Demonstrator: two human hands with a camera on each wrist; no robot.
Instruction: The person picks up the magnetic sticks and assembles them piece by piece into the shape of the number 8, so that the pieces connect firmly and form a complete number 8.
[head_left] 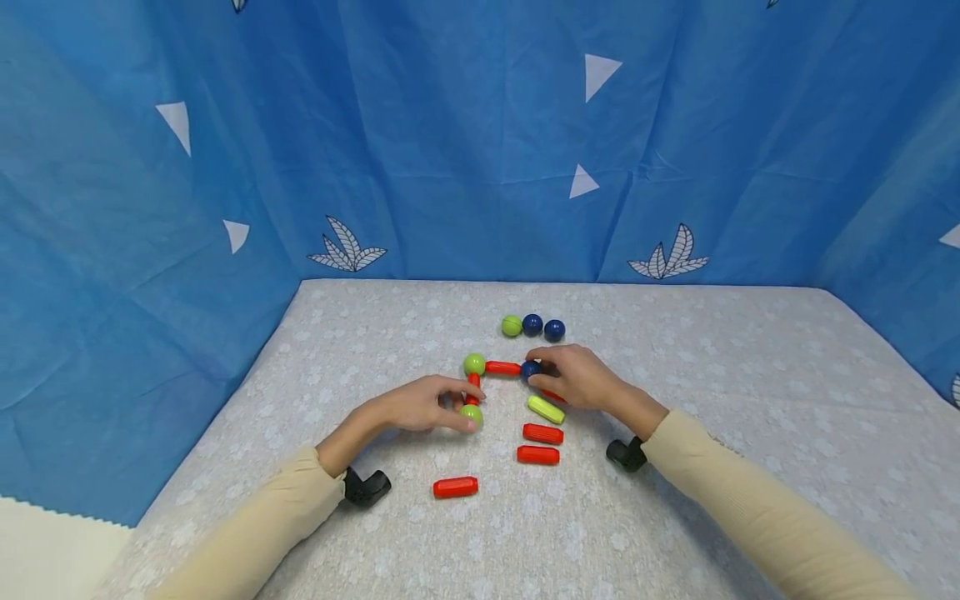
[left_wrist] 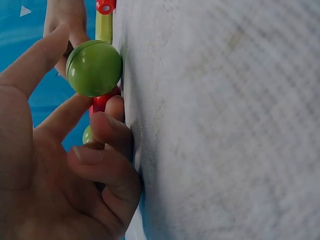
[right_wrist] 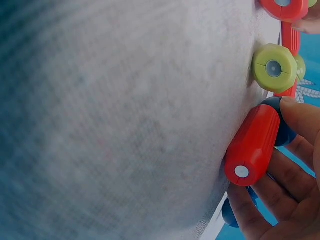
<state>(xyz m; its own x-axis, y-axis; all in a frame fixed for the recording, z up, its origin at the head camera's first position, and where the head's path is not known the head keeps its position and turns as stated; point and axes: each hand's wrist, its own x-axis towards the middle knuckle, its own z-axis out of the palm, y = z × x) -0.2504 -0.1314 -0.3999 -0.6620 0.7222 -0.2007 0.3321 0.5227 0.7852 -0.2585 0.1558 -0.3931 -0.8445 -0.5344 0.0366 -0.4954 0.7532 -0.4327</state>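
On pale cloth (head_left: 585,517), count three green balls (head_left: 474,363), three blue balls (head_left: 532,324), six red rods (head_left: 542,433), one yellow-green rod (head_left: 546,409): your right hand (head_left: 576,378) pinches the nearest blue ball (head_left: 529,369); your left hand (head_left: 420,403), loosely parted, curves about the nearest green ball (head_left: 471,412), contact I cannot tell.

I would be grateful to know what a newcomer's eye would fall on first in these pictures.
Probably the bright blue cloth backdrop with white prints, rising behind the pale flower-patterned tablecloth. Next, mid-table, the glossy green ball by the left hand and the shiny dark blue ball pinched by the right hand, with red ridged rods near them.
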